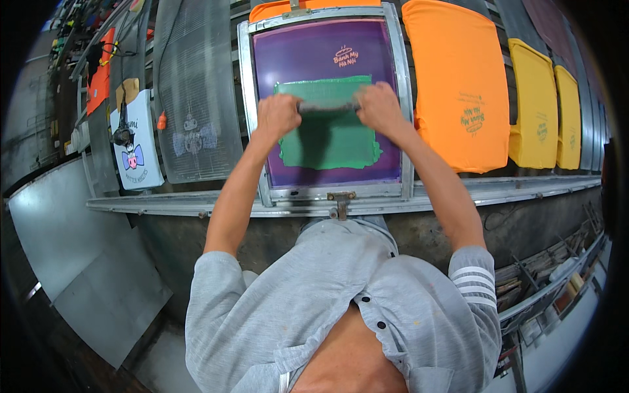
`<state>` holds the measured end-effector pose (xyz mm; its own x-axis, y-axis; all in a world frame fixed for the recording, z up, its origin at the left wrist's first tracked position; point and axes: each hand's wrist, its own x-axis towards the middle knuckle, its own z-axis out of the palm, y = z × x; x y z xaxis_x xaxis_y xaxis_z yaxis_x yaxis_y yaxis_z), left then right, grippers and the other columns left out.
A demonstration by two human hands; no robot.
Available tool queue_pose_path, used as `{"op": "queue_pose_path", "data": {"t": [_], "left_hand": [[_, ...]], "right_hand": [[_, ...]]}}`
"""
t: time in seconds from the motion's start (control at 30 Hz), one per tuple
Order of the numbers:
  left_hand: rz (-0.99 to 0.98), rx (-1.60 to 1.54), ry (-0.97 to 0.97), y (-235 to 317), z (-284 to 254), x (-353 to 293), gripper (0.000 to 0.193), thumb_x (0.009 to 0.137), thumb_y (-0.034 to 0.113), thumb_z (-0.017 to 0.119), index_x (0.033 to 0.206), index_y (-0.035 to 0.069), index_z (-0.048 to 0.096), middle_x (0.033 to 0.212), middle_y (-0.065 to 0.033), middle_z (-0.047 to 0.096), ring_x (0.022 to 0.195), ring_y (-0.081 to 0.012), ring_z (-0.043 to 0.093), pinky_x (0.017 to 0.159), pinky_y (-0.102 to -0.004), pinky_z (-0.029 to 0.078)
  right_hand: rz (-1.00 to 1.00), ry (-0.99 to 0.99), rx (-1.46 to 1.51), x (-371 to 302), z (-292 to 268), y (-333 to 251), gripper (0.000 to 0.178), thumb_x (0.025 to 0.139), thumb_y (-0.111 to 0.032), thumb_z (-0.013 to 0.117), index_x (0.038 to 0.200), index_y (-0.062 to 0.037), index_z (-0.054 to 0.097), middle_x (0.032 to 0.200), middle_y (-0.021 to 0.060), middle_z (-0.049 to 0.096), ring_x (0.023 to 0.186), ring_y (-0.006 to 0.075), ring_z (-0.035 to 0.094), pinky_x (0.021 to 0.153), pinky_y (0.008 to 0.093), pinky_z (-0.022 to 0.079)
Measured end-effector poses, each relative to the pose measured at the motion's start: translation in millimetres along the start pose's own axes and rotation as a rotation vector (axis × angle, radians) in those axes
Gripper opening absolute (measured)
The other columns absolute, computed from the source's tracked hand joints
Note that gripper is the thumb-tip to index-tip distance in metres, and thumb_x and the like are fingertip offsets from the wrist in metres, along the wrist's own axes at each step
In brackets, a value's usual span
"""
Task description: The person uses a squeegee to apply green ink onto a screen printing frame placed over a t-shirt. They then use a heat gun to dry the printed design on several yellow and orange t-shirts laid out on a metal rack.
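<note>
My left hand [279, 119] and my right hand [379, 109] grip the two ends of a dark squeegee [327, 106], fingers curled round it. Its middle is slightly blurred. The squeegee lies crosswise over a purple printing screen [295, 52] set in a metal frame [246, 85]. A patch of green ink [334, 141] covers the middle of the mesh, above and below the squeegee. Near the screen's far edge is a small light-coloured design [346, 57]. The squeegee's blade edge and its contact with the mesh are hard to make out.
Along the metal rail [498, 188] an orange garment on a board [458, 72] lies right of the screen, with yellow ones [534, 98] beyond. To the left are a grey board [196, 78] and a light-blue printed piece [141, 167]. A hinge clamp [341, 204] sits at the frame's near edge.
</note>
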<state>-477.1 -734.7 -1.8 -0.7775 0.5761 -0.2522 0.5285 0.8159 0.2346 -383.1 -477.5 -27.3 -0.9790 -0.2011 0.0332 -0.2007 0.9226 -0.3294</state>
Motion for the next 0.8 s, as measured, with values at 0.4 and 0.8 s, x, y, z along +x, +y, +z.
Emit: {"op": "queue_pose_path", "data": {"t": [0.4,0.8], "left_hand": [[0.060,-0.083,0.243,18,58,-83,0.031,0.069,0.002,0.065,0.098,0.009,0.072,0.091,-0.0090,0.071,0.086,-0.0318,0.070,0.069,-0.0450,0.057],[0.173,-0.004,0.141,55,55,-123,0.034,0.070,0.002,0.067,0.103,0.007,0.072,0.102,-0.0104,0.071,0.109,-0.0315,0.065,0.103,-0.0597,0.040]], "right_hand": [[-0.004,0.153,0.147,-74,27,-46,0.016,0.067,0.000,0.067,0.081,-0.0054,0.060,0.085,0.0108,0.057,0.088,0.0307,0.060,0.090,0.0433,0.048],[0.335,0.138,0.718,-118,14,-22,0.066,0.082,-0.042,0.081,0.126,0.0042,0.063,0.111,0.0171,0.061,0.109,0.0364,0.058,0.101,0.0431,0.045]]}}
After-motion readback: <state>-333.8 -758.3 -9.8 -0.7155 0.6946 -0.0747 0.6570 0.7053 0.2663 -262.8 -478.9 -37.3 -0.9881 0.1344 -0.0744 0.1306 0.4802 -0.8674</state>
